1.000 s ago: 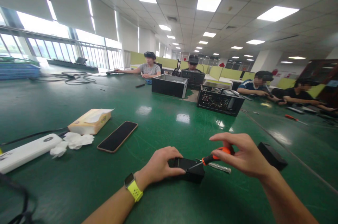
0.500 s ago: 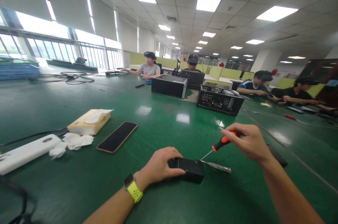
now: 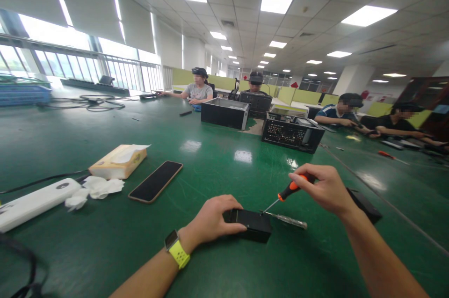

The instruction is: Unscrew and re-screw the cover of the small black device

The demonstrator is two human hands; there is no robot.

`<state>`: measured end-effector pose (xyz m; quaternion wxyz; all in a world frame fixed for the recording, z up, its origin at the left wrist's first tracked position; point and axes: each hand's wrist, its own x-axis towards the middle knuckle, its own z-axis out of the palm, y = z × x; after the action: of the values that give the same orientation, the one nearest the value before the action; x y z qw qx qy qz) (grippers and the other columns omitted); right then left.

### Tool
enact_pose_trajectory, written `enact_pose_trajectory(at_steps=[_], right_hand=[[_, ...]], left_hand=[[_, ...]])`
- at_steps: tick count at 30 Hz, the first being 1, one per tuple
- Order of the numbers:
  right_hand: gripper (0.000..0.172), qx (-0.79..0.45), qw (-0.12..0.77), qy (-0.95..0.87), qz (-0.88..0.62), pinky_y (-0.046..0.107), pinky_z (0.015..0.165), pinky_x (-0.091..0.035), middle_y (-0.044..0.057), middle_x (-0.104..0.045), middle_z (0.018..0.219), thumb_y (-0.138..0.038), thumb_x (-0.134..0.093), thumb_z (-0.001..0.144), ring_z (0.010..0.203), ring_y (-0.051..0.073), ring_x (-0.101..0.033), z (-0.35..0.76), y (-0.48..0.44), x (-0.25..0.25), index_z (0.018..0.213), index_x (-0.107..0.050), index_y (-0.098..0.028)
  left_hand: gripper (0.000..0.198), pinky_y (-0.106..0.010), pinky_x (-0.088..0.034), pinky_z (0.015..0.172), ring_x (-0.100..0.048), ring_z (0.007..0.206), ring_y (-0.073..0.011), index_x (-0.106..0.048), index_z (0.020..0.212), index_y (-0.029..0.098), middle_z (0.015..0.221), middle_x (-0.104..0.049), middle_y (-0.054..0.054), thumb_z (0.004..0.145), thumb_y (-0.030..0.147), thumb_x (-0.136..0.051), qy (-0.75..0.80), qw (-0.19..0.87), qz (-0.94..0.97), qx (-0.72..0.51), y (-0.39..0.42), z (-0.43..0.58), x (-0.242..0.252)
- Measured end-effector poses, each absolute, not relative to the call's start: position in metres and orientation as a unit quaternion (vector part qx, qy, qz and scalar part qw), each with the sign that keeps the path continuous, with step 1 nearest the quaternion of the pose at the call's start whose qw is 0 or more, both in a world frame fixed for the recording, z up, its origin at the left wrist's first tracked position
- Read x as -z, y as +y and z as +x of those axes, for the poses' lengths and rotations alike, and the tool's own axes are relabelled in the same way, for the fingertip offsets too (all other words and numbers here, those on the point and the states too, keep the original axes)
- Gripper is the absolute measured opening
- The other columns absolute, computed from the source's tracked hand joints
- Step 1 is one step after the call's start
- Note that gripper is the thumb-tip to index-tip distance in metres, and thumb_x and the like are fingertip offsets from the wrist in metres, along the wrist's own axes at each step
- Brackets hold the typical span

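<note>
My left hand (image 3: 219, 218), with a watch on a yellow strap at the wrist, grips a small black rectangular box (image 3: 255, 224) that lies on the green table. An orange and black screwdriver (image 3: 289, 189) is held by its handle in my right hand (image 3: 324, 188). Its shaft slants down to the left, and the tip meets the far right corner of the box's top, as far as I can tell. A second, slim screwdriver with a clear handle (image 3: 289, 221) lies on the table just right of the box. Behind my right wrist rests another black object (image 3: 365, 205), partly hidden.
A phone (image 3: 156, 181), a tissue pack (image 3: 119, 162), crumpled tissues (image 3: 100, 186) and a white power strip (image 3: 38, 204) lie to the left. Farther back stand black computer cases (image 3: 293, 133). Several people sit around the table. A red screwdriver (image 3: 387, 155) lies far right.
My right hand has moved slightly left and down, bringing the screwdriver tip onto the box's corner. More of the black object behind my right wrist shows. My left hand has stayed still.
</note>
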<state>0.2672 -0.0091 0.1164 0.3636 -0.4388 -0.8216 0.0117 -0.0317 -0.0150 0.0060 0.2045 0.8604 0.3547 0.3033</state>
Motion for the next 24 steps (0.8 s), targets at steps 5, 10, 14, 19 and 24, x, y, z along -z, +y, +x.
enact_pose_trajectory(at_steps=[5,10,14,19,24], right_hand=[[0.021,-0.047,0.353,-0.843,-0.403,0.024,0.05,-0.046,0.004,-0.073,0.075,-0.037,-0.064,0.089,0.053,0.013,-0.057,0.265,-0.017,-0.123,0.094,-0.072,-0.018],[0.025,-0.067,0.338,-0.858,-0.381,0.023,0.054,-0.049,0.003,-0.072,0.085,-0.033,-0.061,0.089,0.058,0.012,-0.059,0.267,-0.022,-0.127,0.109,-0.068,-0.02],[0.027,-0.01,0.338,-0.848,-0.408,0.023,0.046,-0.038,-0.006,-0.053,0.053,-0.04,-0.066,0.086,0.045,0.01,-0.046,0.266,-0.021,-0.124,0.101,-0.072,-0.019],[0.029,-0.054,0.332,-0.859,-0.385,0.023,0.053,-0.045,0.001,-0.068,0.078,-0.036,-0.063,0.089,0.057,0.012,-0.055,0.265,-0.025,-0.126,0.112,-0.068,-0.02],[0.024,-0.071,0.328,-0.842,-0.422,0.025,0.052,-0.044,0.002,-0.069,0.068,-0.041,-0.064,0.088,0.054,0.014,-0.056,0.273,-0.017,-0.128,0.085,-0.074,-0.019]], left_hand=[[0.036,-0.031,-0.05,0.082,-0.066,0.089,-0.0232,-0.071,0.101,0.018,0.098,-0.071,-0.006,0.077,0.045,-0.078,0.358,0.201,0.861,-0.3,-0.014,-0.032,-0.005],[0.037,-0.031,-0.05,0.081,-0.066,0.088,-0.0231,-0.071,0.1,0.019,0.097,-0.071,-0.006,0.077,0.047,-0.078,0.359,0.2,0.861,-0.299,-0.013,-0.031,-0.004],[0.036,-0.031,-0.05,0.08,-0.066,0.088,-0.0232,-0.071,0.1,0.018,0.097,-0.071,-0.006,0.078,0.046,-0.077,0.357,0.205,0.86,-0.301,-0.014,-0.031,-0.005],[0.037,-0.031,-0.05,0.081,-0.066,0.089,-0.0233,-0.071,0.1,0.018,0.098,-0.071,-0.006,0.078,0.046,-0.077,0.354,0.209,0.86,-0.302,-0.014,-0.031,-0.006],[0.035,-0.03,-0.049,0.079,-0.066,0.088,-0.023,-0.07,0.1,0.018,0.098,-0.071,-0.006,0.078,0.045,-0.078,0.351,0.214,0.859,-0.304,-0.014,-0.031,-0.006]])
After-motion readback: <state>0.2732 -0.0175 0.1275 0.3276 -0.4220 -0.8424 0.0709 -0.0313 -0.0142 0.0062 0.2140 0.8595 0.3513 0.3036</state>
